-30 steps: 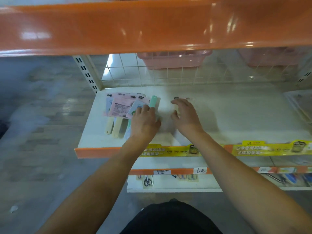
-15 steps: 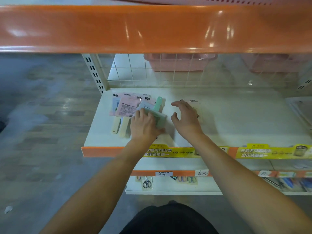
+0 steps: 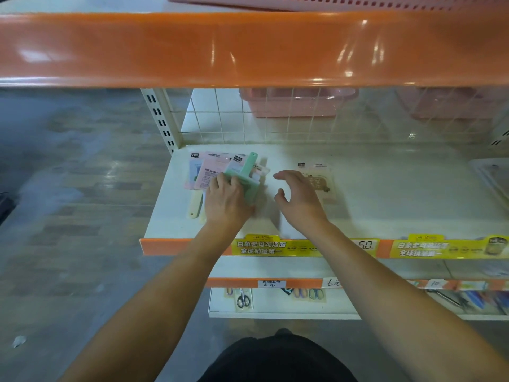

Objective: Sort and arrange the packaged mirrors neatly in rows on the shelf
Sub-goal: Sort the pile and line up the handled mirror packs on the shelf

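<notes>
Since half a second ago, the right hand has been lifted off a clear-packed mirror, now uncovered near the shelf's middle. Its fingers are spread and loosely curled, holding nothing. A green mirror is gripped by the left hand's fingers, above the pink and blue packs at the shelf's back-left corner.
</notes>
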The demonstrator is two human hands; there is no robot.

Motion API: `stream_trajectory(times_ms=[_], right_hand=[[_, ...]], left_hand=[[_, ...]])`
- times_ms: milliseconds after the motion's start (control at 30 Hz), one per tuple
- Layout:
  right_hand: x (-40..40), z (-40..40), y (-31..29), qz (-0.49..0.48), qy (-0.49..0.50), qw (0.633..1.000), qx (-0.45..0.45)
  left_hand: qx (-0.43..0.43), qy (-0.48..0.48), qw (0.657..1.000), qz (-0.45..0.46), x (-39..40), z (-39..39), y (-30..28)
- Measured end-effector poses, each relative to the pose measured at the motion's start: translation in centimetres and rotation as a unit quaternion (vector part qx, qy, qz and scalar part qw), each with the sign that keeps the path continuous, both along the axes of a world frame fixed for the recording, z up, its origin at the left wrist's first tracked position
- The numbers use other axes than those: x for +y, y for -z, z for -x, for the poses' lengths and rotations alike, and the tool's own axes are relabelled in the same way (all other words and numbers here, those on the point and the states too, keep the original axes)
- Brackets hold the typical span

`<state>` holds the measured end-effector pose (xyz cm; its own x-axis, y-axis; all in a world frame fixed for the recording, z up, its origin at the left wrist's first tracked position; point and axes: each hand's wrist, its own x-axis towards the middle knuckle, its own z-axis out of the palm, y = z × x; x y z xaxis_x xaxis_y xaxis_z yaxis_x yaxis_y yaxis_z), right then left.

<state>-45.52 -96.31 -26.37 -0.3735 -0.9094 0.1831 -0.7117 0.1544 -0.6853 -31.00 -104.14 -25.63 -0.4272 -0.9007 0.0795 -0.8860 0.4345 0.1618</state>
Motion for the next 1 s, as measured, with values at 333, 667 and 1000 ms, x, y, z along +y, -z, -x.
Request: stream_trajectory(times_ms=[333,667,1000], right_hand=[[0.1,1.0,-2.0,0.043,0.006,0.999,0.028],[0.2,2.5,-2.4,-0.102,-0.055,0.977,0.18],[0.8,2.3,-1.2,-0.04,0.114,0.975,-0.186]], left_hand=[[0.085,0.135,0.987,0.019,-0.5,-1.1,-1.7],[0.051,0.298,0.951,0.071,-0.3,-0.5,-1.5],[0.351,-0.003,0.934,-0.063,1.8,3.0,-1.6]])
